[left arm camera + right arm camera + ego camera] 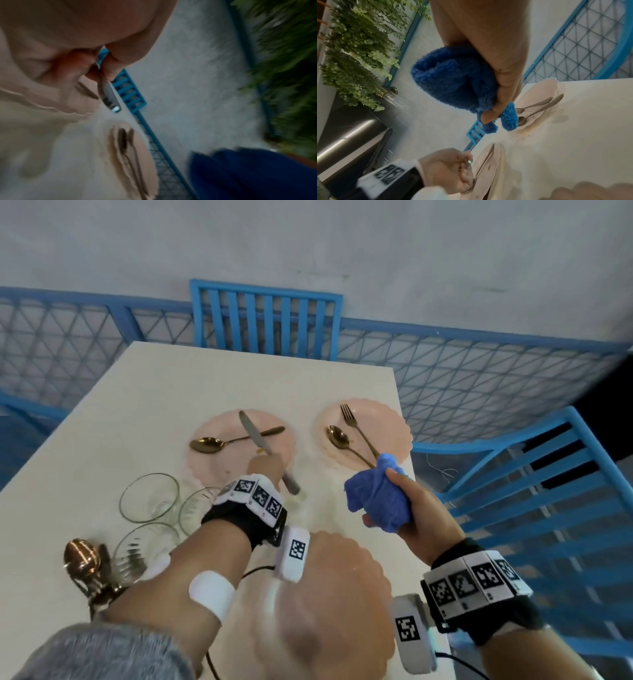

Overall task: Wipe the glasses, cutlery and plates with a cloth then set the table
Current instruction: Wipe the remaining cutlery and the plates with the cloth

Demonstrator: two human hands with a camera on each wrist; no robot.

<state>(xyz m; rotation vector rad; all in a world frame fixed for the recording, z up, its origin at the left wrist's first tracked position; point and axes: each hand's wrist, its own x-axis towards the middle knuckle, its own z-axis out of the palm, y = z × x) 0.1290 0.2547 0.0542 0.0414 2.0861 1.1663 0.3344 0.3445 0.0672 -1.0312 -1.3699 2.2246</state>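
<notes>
Head view, left to right: copper thing (82,556) at the table (102,433) edge, blurred, can't identify. Three glasses (149,497) next, the near two partly behind the left forearm. Left hand (265,467) mostly hidden by the wrist band; its grip is clamped on the knife (253,436) handle, blade over the left plate (239,446), crossing a spoon (212,444). Left wrist view is smeared but shows fingers (109,67) pinching the knife. Near plate (329,604) is blurred and cut off at the bottom. Right plate (387,433) holds a fork (356,426) and second spoon (339,438), handle ends hidden behind the blue cloth (376,498). Right hand (411,508) grip is curled round the cloth, above the table.
</notes>
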